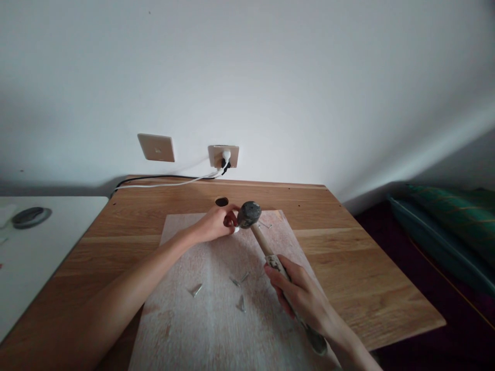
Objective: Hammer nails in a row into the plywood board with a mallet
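My right hand (296, 288) is wrapped round the worn grip of a mallet (261, 239) with a dark, scuffed head and a wooden shaft. The mallet head is over the far part of a pale, whitish wooden board (185, 330). Right beside that head, my left hand (218, 222) has its thumb and fingers pinched together; a small white spot shows at the fingertips, but what they hold is hidden. Several metal nails or screws lie or stand on the board, among them one on the left (196, 290) and one near the middle (242, 304).
Under the board is a wooden tabletop (348, 278) with a round hole (221, 202) near the wall. Cables (166, 181) run from a wall socket (224, 156) along its back edge. A white surface (34, 268) adjoins on the left; cushions (452, 232) lie to the right.
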Demonstrator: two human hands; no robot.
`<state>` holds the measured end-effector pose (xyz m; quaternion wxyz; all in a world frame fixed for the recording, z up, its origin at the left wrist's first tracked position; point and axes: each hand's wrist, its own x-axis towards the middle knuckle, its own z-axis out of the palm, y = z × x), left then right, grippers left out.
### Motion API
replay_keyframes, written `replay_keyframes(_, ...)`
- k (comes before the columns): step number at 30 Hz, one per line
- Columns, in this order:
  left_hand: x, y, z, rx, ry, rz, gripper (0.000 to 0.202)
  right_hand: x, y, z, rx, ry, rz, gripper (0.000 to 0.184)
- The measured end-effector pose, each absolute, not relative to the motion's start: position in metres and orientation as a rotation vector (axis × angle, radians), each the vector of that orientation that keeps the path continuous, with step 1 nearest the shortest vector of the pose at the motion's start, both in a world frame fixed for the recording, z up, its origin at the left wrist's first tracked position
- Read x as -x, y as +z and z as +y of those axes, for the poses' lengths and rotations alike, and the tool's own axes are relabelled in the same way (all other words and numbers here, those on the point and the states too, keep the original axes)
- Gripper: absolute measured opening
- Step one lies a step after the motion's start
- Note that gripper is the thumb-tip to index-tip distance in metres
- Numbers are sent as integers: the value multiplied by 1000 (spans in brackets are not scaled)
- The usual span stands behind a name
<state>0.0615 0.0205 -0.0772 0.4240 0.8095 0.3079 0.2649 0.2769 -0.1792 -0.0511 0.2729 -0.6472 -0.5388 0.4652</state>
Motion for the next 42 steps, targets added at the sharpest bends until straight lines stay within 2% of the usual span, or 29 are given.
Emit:
replay_keyframes(9,-61,-82,23,-2000,670,750,53,-273,-46,-180,1792,1251,-1476,41)
replay_keyframes(17,-61,-79,22,-2039,639,761,48,-270,-47,-182,1804,1260,-1457,40)
replay_keyframes(24,-55,-72,28,-2049,592,694,53,-271,-51,-186,1794,1249,-1374,47)
replay_keyframes(26,-50,-58,28,-2127,579,691,43,-276,-54,-194,1783,1246,-1347,49)
replay_keyframes(29,-50,-33,14,-2356,554,672,12,-286,-57,-212,1797,1258,-1325,52)
replay_keyframes(30,-52,-27,4,-2413,487,615,8,-289,-57,-218,1813,1264,-1318,53)
replay_keyframes(37,-84,-32,-86,-2792,176,493,19,-296,-59,-237,1895,1230,-1258,57)
replay_keyframes(42,-94,-32,-104,-2977,68,354,23,-296,-66,-236,1862,1268,-1219,58)
